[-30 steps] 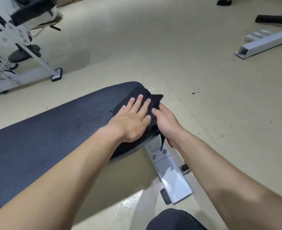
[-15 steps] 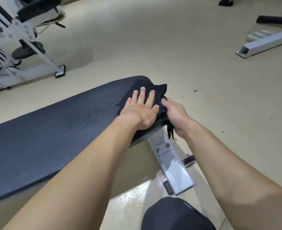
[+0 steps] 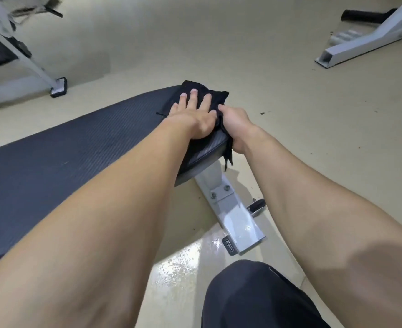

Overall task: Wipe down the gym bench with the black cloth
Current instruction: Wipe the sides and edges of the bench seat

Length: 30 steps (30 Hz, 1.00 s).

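Under the flat left hand [image 3: 192, 117], black cloth [image 3: 215, 97].

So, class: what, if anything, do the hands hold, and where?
The black cloth: the left hand presses flat on its top, the right hand grips its edge hanging over the bench end.

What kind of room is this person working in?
Most likely a gym: a padded black bench on a grey metal frame, with other grey exercise equipment standing on the beige floor.
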Motion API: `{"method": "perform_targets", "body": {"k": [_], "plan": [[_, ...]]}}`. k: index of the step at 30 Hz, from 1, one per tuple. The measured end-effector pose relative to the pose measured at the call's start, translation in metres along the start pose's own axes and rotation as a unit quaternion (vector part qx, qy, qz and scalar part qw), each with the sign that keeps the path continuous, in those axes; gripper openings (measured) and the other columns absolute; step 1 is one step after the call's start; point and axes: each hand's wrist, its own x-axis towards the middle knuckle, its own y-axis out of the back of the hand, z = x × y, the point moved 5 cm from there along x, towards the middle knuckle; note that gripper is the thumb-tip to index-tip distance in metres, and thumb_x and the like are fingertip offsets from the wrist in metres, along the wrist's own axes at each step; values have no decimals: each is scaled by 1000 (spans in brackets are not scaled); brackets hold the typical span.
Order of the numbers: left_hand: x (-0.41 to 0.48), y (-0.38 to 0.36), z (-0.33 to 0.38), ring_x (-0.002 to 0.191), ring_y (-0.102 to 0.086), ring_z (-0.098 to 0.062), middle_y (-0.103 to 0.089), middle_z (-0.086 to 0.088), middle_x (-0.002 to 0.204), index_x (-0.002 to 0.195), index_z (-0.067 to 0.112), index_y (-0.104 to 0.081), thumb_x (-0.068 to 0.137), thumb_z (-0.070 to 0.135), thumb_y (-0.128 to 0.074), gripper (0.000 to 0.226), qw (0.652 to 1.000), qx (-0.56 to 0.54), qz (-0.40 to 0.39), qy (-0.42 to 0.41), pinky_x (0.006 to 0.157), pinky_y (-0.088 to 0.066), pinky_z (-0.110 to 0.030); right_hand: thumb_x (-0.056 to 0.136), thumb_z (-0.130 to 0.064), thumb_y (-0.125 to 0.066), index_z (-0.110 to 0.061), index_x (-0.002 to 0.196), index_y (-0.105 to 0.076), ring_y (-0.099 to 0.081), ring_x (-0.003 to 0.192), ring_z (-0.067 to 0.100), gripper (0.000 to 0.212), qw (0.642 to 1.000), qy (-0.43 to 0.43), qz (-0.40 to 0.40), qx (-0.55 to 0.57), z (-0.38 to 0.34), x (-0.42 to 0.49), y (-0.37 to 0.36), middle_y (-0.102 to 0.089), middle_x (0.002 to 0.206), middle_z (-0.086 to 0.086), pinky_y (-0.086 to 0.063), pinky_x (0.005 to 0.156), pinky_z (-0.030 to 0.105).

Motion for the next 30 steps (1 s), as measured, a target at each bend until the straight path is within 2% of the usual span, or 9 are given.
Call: {"method": "perform_targets", "body": {"k": [5, 8, 10, 12, 15, 18, 21, 26, 30], "plan": [[-26, -7, -4, 150, 17, -27, 22, -3, 163, 155, 29, 13, 103, 44, -11, 60, 999, 12, -3, -43, 122, 3, -44, 98, -22, -47, -7, 102, -69, -65, 85, 27, 27, 996, 5, 55, 76, 16, -19, -1, -69, 94, 11, -54, 83, 40], [-55, -15, -19, 150, 19, -25, 24, -3, 162, 155, 29, 15, 103, 44, -10, 60, 997, 20, -14, -78, 122, 3, -44, 99, -21, -41, -17, 118, -61, -63, 105, 28, 28, 986, 40, 103, 127, 29, -37, -14, -67, 117, 9, -50, 99, 44], [-74, -19, -32, 150, 18, -23, 24, -1, 162, 155, 30, 15, 103, 45, -10, 59, 995, 27, -12, -92, 122, 3, -42, 101, -23, -38, -23, 146, -37, -50, 127, 24, 45, 977, 45, 161, 131, 38, -57, -31, -46, 147, 6, -41, 107, 36], [-91, -23, -49, 150, 18, -23, 24, 0, 162, 154, 32, 15, 103, 45, -10, 58, 994, 39, -6, -101, 122, 2, -41, 103, -22, -37, -23, 157, -9, -30, 143, 20, 61, 968, 53, 206, 131, 47, -79, -54, -16, 162, 4, -27, 108, 24], [-111, -26, -82, 150, 20, -20, 26, 2, 161, 153, 34, 17, 104, 45, -9, 57, 992, 51, -15, -112, 122, 3, -40, 103, -22, -35, -22, 156, 11, -16, 148, 14, 70, 963, 48, 223, 141, 63, -109, -93, -1, 165, 1, -18, 101, 17], [-131, -27, -123, 149, 23, -18, 29, 5, 160, 152, 37, 19, 103, 47, -9, 57, 992, 52, -35, -113, 122, 4, -40, 104, -24, -33, -25, 154, 20, -13, 147, 10, 73, 963, 37, 214, 161, 75, -131, -132, 6, 164, 2, -19, 108, 21], [-152, -30, -162, 148, 24, -17, 31, 8, 159, 151, 39, 20, 103, 49, -10, 58, 992, 50, -47, -108, 122, 6, -40, 105, -24, -33, -23, 152, 25, -5, 145, 3, 75, 961, 36, 214, 169, 85, -149, -171, 16, 164, 1, -10, 106, 17], [-180, -36, -214, 147, 26, -15, 31, 9, 159, 151, 41, 20, 101, 51, -10, 58, 993, 42, -37, -101, 122, 6, -40, 105, -22, -34, -18, 150, 28, 9, 148, 7, 77, 968, 33, 185, 167, 99, -178, -226, 22, 163, 6, 1, 102, 10], [-199, -41, -248, 146, 27, -12, 32, 12, 158, 150, 45, 20, 101, 53, -9, 58, 995, 30, -43, -82, 121, 9, -38, 105, -23, -35, -18, 148, 32, 15, 149, 9, 79, 977, 23, 165, 135, 110, -191, -254, 27, 161, 6, 1, 116, 22]]}}
